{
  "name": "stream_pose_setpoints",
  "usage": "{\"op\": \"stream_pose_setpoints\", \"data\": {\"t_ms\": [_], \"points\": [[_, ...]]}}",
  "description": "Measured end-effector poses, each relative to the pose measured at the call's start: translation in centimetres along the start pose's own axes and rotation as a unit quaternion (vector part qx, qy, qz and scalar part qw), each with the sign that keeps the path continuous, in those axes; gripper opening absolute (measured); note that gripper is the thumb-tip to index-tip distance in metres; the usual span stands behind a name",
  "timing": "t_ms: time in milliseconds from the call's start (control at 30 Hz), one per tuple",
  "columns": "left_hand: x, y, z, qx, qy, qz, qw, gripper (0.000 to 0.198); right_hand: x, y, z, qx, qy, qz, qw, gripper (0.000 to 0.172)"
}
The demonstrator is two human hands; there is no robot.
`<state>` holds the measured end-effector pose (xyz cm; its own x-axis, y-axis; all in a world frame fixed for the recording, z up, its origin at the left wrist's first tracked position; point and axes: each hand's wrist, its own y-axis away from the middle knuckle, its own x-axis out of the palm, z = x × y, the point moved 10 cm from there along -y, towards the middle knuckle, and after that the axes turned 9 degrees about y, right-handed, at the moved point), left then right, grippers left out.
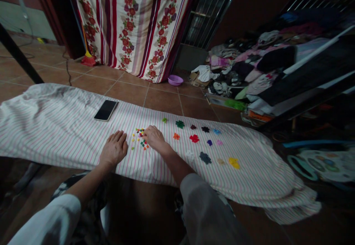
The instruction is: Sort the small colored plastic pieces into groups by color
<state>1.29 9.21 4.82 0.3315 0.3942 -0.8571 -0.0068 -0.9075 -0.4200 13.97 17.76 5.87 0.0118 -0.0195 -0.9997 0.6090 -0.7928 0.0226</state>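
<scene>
Small coloured pieces (143, 143), mixed and loosely scattered on a striped cloth (69, 126), between the 2 hands. Right hand (154, 137) at the right edge of the scatter, fingers bent down to it, fingertips partly hidden; grip on any piece impossible to tell. Left hand (114, 147) open and flat, palm down on the cloth, just left of the scatter, fingers stretched forward.

To the right of the right hand, 13 single-colour heaps (194, 138) in 3 slanting rows. Far row, 5: light green heap (164, 120), dark green heap (180, 124), maroon heap (193, 127), black heap (205, 129), light blue heap (216, 131). Middle row, 4: orange heap (176, 136), red heap (194, 138), dark blue heap (209, 142), pink heap (219, 143). Near row, 4: white heap (190, 154), grey heap (205, 158), beige heap (220, 161), yellow heap (234, 163).

Left of the scatter, near the cloth's far edge, 1 phone (105, 110), dark screen up. Beyond, on the tiled floor (163, 98), 1 purple basin (175, 80) beside the bottom of a flowered curtain (138, 26); farther right, a large jumble of clothes (249, 63).
</scene>
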Motion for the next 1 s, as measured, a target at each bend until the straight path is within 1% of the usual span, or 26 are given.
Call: {"op": "stream_pose_setpoints", "data": {"t_ms": [233,367,500,633,800,867,1000], "points": [[0.0,0.0,0.0,-0.001,0.007,0.001,1.000,0.044,-0.7,0.2,0.3,0.020,-0.006,-0.006,1.000,0.017],[0.0,0.0,0.1,-0.003,0.009,0.000,1.000,0.044,-1.0,0.6,0.2,0.032,-0.046,-0.016,0.998,0.017],[0.1,0.0,0.1,-0.004,0.011,0.000,1.000,0.044,-0.9,0.7,-0.5,0.043,-0.096,-0.048,0.993,0.015],[0.0,0.0,0.1,-0.003,0.012,0.000,1.000,0.044,-0.2,0.9,-2.0,0.078,-0.167,-0.077,0.980,0.013],[0.0,0.0,0.0,-0.001,0.004,0.000,1.000,0.043,0.8,1.6,-3.7,0.101,-0.278,-0.113,0.949,0.014],[0.0,0.0,0.0,0.001,0.000,0.002,1.000,0.044,1.0,1.9,-4.1,0.105,-0.301,-0.120,0.940,0.013],[0.1,0.0,0.1,-0.001,-0.009,0.008,1.000,0.045,1.5,2.6,-4.9,0.124,-0.312,-0.126,0.934,0.010]]}}
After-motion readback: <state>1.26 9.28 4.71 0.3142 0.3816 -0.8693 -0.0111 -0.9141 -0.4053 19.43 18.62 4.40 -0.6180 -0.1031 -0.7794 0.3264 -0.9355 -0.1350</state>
